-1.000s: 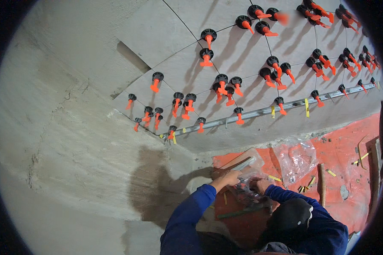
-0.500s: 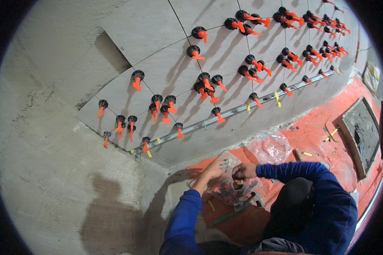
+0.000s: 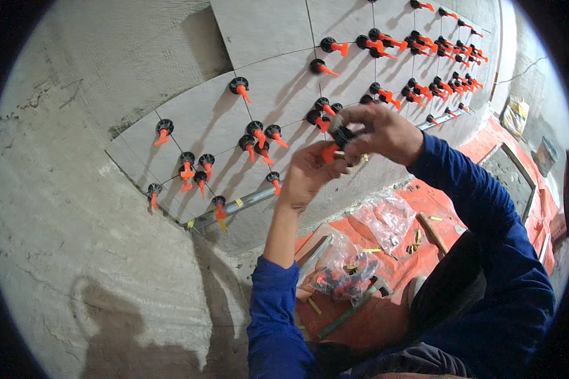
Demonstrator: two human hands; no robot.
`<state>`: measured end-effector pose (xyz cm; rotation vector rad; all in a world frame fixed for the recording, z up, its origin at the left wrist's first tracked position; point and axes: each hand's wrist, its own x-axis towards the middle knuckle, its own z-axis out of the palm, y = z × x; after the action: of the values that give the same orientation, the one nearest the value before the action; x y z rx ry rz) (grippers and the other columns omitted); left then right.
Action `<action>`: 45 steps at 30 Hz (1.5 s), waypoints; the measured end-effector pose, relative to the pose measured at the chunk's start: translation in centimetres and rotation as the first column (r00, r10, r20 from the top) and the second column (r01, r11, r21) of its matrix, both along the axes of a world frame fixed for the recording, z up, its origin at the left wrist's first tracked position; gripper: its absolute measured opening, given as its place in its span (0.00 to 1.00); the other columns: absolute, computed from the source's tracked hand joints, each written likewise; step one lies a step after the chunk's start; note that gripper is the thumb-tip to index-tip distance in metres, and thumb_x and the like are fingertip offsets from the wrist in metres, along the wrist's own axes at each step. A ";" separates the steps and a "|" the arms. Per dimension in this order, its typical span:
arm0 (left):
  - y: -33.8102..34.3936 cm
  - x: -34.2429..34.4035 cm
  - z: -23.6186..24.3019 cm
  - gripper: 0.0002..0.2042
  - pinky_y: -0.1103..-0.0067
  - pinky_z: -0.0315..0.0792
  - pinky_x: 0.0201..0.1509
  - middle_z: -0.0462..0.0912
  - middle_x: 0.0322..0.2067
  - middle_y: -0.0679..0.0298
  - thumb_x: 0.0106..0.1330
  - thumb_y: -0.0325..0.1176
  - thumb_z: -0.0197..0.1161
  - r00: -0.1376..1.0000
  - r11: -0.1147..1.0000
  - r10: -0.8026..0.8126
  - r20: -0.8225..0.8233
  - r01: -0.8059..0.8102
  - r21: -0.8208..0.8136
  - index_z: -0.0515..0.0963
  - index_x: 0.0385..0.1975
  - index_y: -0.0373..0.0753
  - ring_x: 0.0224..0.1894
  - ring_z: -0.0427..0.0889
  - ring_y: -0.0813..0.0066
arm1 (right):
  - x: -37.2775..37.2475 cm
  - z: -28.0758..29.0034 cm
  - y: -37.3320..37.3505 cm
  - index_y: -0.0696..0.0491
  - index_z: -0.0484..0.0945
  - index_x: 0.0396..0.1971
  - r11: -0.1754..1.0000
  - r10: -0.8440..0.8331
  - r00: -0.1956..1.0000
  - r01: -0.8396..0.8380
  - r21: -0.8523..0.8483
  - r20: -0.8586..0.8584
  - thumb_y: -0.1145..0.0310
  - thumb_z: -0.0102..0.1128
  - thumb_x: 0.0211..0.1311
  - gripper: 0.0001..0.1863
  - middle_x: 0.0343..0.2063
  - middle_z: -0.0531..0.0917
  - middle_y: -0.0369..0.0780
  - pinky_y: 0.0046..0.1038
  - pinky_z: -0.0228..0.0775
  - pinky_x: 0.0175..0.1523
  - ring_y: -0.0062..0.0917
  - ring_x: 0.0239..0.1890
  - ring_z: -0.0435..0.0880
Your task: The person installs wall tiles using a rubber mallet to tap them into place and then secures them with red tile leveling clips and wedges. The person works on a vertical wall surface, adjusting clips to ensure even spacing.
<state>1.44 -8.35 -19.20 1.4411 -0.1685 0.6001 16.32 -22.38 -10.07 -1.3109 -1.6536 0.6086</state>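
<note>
Both hands are raised in front of the tiled wall and meet at one tile leveler (image 3: 342, 136), a black round cap with an orange T-handle. My left hand (image 3: 305, 175) is closed around its orange handle side. From the right, my right hand (image 3: 389, 134) pinches the black cap between thumb and fingers. Part of the leveler is hidden by the fingers. Behind them, large grey tiles (image 3: 278, 91) carry many similar levelers along their joints, such as the leveler (image 3: 239, 86) at upper left. Below lies a clear plastic bag (image 3: 341, 271) with more orange and black levelers inside.
A metal rail (image 3: 253, 200) runs along the tiles' lower edge. On the red sheet (image 3: 385, 316) lie a second clear bag (image 3: 385, 218), a green-handled tool (image 3: 348, 317), a wooden stick (image 3: 432, 234) and yellow strips. Farther right are a mortar tray (image 3: 512, 180), a bucket (image 3: 545, 155) and a sack (image 3: 516, 117).
My hands have risen from the bag of levelers on the floor to the wall, and now hold a leveler between them. The view has shifted, so the tiles appear lower and farther right.
</note>
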 end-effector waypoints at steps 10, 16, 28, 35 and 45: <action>-1.1 -4.7 5.3 0.14 0.76 0.81 0.40 0.84 0.37 0.58 0.68 0.33 0.64 0.844 0.874 0.470 0.257 -0.486 0.000 0.77 0.47 0.30 0.33 0.85 0.71 | -1.9 3.7 3.2 0.60 0.80 0.45 0.903 -0.077 0.982 -0.004 0.430 0.171 0.73 0.65 0.54 0.17 0.34 0.86 0.41 0.27 0.76 0.45 0.24 0.36 0.83; -2.5 -5.4 7.4 0.16 0.73 0.80 0.45 0.82 0.42 0.57 0.67 0.33 0.64 0.712 0.711 0.634 0.300 -0.690 0.137 0.75 0.48 0.30 0.38 0.84 0.68 | -1.7 1.7 5.8 0.59 0.80 0.41 0.897 0.164 0.968 -0.067 0.436 -0.190 0.74 0.70 0.48 0.18 0.31 0.84 0.41 0.27 0.75 0.43 0.23 0.34 0.82; -3.3 -0.6 12.5 0.17 0.68 0.75 0.49 0.80 0.40 0.56 0.72 0.40 0.58 0.617 0.637 0.762 0.194 -0.769 -0.058 0.73 0.47 0.32 0.44 0.80 0.65 | 0.1 0.2 7.9 0.59 0.80 0.43 0.865 0.379 0.801 -0.130 0.485 -0.463 0.69 0.70 0.51 0.18 0.31 0.86 0.45 0.27 0.75 0.39 0.28 0.32 0.85; -3.0 -2.2 12.3 0.15 0.64 0.76 0.48 0.80 0.44 0.53 0.72 0.39 0.56 0.728 0.728 0.681 0.077 -0.662 -0.179 0.73 0.47 0.33 0.44 0.81 0.59 | 2.0 0.2 7.2 0.58 0.78 0.47 0.763 0.284 0.907 -0.019 0.646 -0.309 0.78 0.61 0.58 0.15 0.34 0.81 0.36 0.19 0.72 0.30 0.13 0.27 0.79; -3.2 -4.3 10.9 0.39 0.68 0.74 0.35 0.83 0.35 0.46 0.57 0.67 0.60 0.711 0.080 0.599 0.367 -0.510 0.857 0.78 0.42 0.27 0.34 0.83 0.54 | 0.6 0.3 4.2 0.57 0.74 0.31 0.681 0.052 0.962 -0.232 0.695 0.270 0.71 0.61 0.52 0.08 0.31 0.76 0.46 0.42 0.70 0.39 0.45 0.38 0.78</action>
<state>-2.81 -11.54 -8.28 2.7753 0.1989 1.2056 16.90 -18.17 -9.74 -0.6719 -1.9131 -0.1516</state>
